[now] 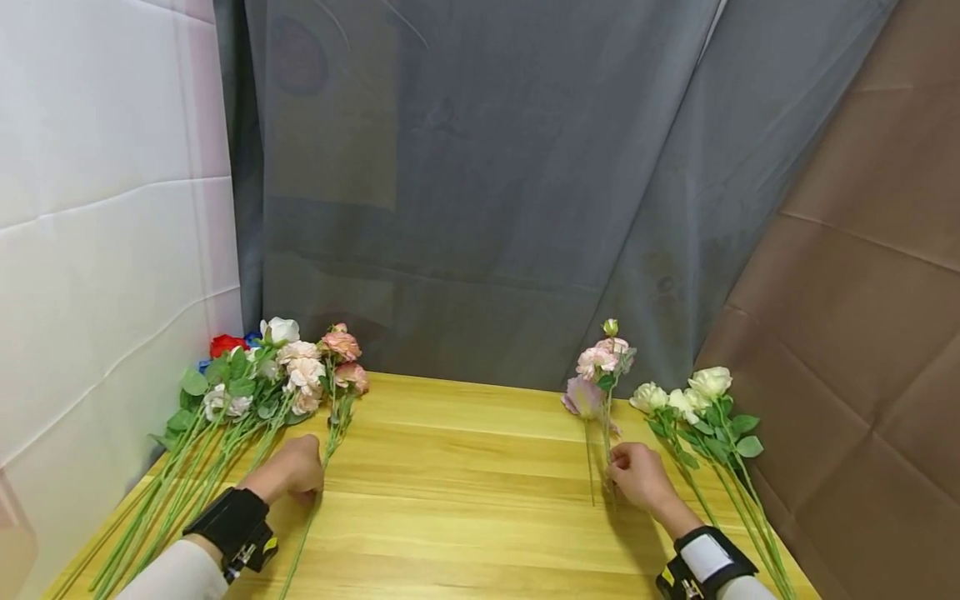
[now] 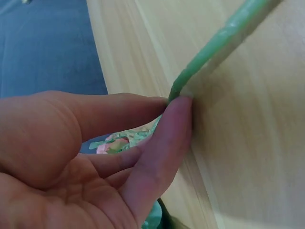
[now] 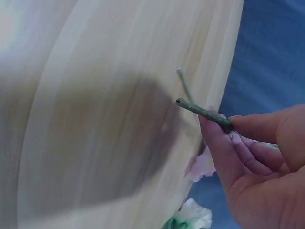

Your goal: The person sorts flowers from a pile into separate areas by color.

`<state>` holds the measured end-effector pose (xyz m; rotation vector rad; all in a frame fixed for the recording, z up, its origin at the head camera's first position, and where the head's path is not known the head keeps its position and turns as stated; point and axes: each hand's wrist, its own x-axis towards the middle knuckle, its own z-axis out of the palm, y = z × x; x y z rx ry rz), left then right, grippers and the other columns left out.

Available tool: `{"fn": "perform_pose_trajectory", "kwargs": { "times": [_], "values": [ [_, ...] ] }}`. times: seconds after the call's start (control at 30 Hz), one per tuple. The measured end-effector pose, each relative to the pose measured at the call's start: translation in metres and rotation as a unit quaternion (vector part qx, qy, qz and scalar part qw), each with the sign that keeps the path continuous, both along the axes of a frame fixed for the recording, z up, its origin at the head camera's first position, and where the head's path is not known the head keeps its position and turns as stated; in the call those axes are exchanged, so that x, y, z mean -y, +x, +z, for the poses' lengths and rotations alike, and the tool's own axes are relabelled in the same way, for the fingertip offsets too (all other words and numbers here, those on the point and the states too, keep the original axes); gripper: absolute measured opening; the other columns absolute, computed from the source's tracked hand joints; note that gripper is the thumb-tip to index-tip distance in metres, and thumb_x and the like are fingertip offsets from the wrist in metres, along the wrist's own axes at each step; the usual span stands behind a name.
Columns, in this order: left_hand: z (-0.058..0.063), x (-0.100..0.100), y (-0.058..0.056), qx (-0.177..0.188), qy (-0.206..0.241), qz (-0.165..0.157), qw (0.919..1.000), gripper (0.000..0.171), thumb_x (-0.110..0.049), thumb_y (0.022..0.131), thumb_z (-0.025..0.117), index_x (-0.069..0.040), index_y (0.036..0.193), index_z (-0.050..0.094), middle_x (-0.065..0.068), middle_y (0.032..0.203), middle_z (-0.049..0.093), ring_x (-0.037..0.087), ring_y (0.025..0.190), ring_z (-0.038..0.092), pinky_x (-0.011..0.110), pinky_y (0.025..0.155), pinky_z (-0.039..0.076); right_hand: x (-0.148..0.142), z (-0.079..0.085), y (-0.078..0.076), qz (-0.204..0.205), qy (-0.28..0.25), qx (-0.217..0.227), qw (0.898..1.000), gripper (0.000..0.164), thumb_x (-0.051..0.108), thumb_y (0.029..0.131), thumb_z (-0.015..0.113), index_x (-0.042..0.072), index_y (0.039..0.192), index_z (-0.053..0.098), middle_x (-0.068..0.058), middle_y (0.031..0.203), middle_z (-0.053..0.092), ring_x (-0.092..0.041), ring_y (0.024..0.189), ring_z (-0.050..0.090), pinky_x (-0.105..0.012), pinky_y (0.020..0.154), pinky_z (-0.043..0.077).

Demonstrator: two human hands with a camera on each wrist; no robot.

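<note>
My left hand point(image 1: 303, 487) rests on the wooden table point(image 1: 465, 467) and pinches the green stem point(image 2: 214, 45) of a peach-pink flower sprig point(image 1: 341, 358) between thumb and finger point(image 2: 162, 143). My right hand point(image 1: 617, 458) pinches the lower end of a thin dark stem point(image 3: 200, 110) belonging to a pale pink rose sprig point(image 1: 600, 358), whose head is raised near the table's far edge. A lilac flower point(image 1: 581, 396) lies just left of it, with its stem point(image 3: 183, 83) on the table.
A bundle of long-stemmed flowers point(image 1: 240, 392) in white, pink, red and blue lies at the left along a white wall. White roses point(image 1: 697, 392) lie at the right by a brown drape. A grey curtain point(image 1: 487, 183) hangs behind the table.
</note>
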<state>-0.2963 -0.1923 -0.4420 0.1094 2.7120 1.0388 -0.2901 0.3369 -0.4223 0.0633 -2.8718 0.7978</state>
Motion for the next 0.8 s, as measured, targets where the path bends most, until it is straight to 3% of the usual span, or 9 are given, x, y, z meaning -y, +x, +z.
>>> {"fn": "perform_pose_trajectory", "kwargs": {
  "times": [0.3, 0.6, 0.73, 0.8],
  "values": [
    [0.002, 0.003, -0.001, 0.054, 0.048, 0.009, 0.9974, 0.021, 0.014, 0.083, 0.065, 0.009, 0.097, 0.050, 0.020, 0.087, 0.056, 0.025, 0.060, 0.067, 0.034, 0.057, 0.060, -0.011, -0.016, -0.007, 0.007, 0.030, 0.052, 0.998, 0.022, -0.001, 0.090, 0.066, -0.012, 0.110, 0.066, -0.011, 0.090, 0.070, -0.026, 0.083, 0.067, -0.042, 0.068, 0.057],
    [0.001, 0.010, 0.003, 0.068, 0.103, -0.018, 0.9922, 0.015, 0.014, 0.086, 0.058, 0.009, 0.098, 0.050, 0.021, 0.084, 0.061, 0.026, 0.061, 0.070, 0.036, 0.060, 0.061, -0.010, -0.021, -0.007, 0.013, 0.066, 0.044, 0.997, 0.032, 0.004, 0.088, 0.072, -0.011, 0.115, 0.063, -0.014, 0.093, 0.071, -0.034, 0.090, 0.070, -0.048, 0.073, 0.058],
    [-0.002, 0.011, 0.006, 0.092, 0.124, -0.026, 0.9876, 0.010, 0.015, 0.088, 0.058, 0.006, 0.089, 0.053, 0.021, 0.079, 0.063, 0.024, 0.060, 0.069, 0.034, 0.058, 0.060, -0.005, -0.020, -0.004, 0.022, 0.061, 0.045, 0.997, 0.028, 0.003, 0.085, 0.075, -0.008, 0.109, 0.065, -0.012, 0.089, 0.071, -0.031, 0.086, 0.069, -0.046, 0.071, 0.058],
    [-0.004, 0.012, 0.007, 0.105, 0.136, -0.024, 0.9848, 0.021, 0.015, 0.088, 0.059, -0.001, 0.079, 0.049, 0.020, 0.077, 0.063, 0.023, 0.061, 0.069, 0.033, 0.057, 0.060, -0.003, -0.020, -0.002, 0.026, 0.061, 0.050, 0.997, 0.026, 0.003, 0.084, 0.076, -0.006, 0.106, 0.066, -0.011, 0.088, 0.071, -0.029, 0.085, 0.069, -0.045, 0.070, 0.057]
  ]
}}
